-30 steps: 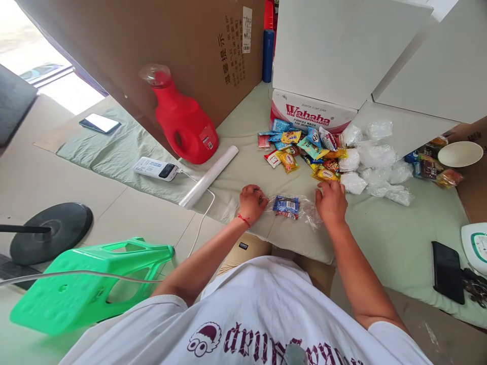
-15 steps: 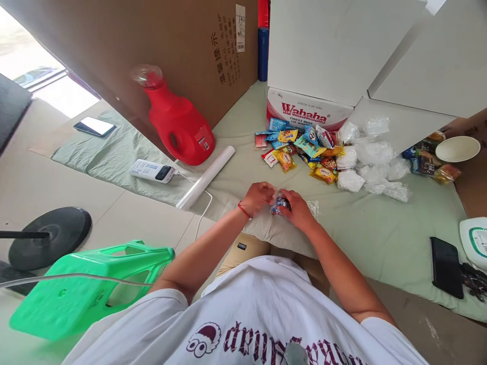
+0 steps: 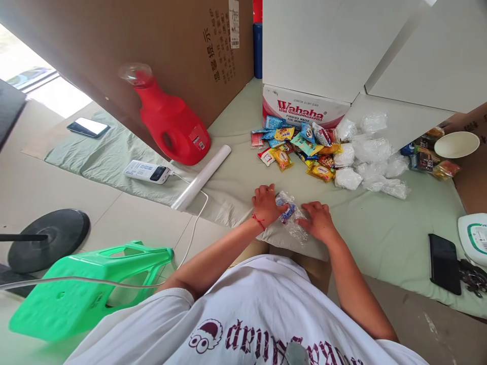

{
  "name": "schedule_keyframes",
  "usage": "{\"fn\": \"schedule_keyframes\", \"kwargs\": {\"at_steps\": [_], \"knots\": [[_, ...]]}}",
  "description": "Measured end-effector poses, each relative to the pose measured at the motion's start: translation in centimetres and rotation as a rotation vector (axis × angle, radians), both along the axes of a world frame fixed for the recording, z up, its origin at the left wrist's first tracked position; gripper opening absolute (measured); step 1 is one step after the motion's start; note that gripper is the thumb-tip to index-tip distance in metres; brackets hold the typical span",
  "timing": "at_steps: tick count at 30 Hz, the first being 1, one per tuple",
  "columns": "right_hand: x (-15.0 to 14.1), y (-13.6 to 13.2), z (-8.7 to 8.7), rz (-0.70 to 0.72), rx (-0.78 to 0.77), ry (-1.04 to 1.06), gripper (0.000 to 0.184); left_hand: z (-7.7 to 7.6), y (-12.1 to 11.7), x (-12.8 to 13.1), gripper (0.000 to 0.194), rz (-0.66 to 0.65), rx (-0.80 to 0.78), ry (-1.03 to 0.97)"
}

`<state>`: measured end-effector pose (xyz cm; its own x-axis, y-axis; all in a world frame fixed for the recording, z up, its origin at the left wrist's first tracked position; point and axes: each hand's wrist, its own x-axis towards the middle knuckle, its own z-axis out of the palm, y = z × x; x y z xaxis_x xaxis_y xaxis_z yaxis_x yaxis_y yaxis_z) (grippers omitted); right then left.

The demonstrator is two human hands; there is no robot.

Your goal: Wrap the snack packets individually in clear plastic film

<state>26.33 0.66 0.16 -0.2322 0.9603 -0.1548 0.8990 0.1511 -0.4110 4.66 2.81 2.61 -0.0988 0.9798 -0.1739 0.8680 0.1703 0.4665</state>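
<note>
A blue snack packet [image 3: 288, 211] lies on the green cloth in front of me, loosely wrapped in crumpled clear plastic film [image 3: 297, 232]. My left hand [image 3: 267, 205] is at its left side, thumb resting on the packet and fingers apart from it, slightly bent. On the other side, my right hand [image 3: 319, 221] has its fingers spread, with thumb and forefinger at the edge of the film. Neither hand visibly grips the packet. Beyond them is a pile of colourful snack packets [image 3: 283, 158], with several film-wrapped bundles [image 3: 372, 151] to its right.
A roll of clear film [image 3: 203, 177] lies at left, near a red jug [image 3: 175, 126] and a power bank [image 3: 146, 172] with a white cable. A Wahaba-style carton [image 3: 304, 107] stands behind the pile. At right are a bowl [image 3: 456, 145] and a black phone [image 3: 444, 263].
Both hands moved inward from the film's two ends to the packet, and the film is now gathered over it. The right hand has since drawn back slightly to the right. The packet has turned.
</note>
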Motion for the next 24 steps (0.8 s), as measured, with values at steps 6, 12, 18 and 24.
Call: {"fn": "schedule_keyframes", "kwargs": {"at_steps": [6, 12, 18, 24], "knots": [[-1.3, -2.3, 0.0, -0.003, 0.070, 0.179, 0.005, -0.4, -1.0, -0.2, 0.050, -0.047, -0.015, -0.019], [-3.0, -3.4, 0.4, -0.425, -0.297, 0.941, 0.020, -1.1, -3.7, 1.4, 0.023, -0.335, 0.322, -0.026], [-3.8, -4.7, 0.5, -0.566, -0.507, 1.547, 0.041, -4.1, -4.4, 1.7, 0.035, -0.631, 0.597, -0.102], [-4.7, -5.4, -0.6, -0.565, -0.482, 1.319, 0.045, -5.6, -5.7, 0.9, 0.037, -0.684, 0.694, -0.684]]}}
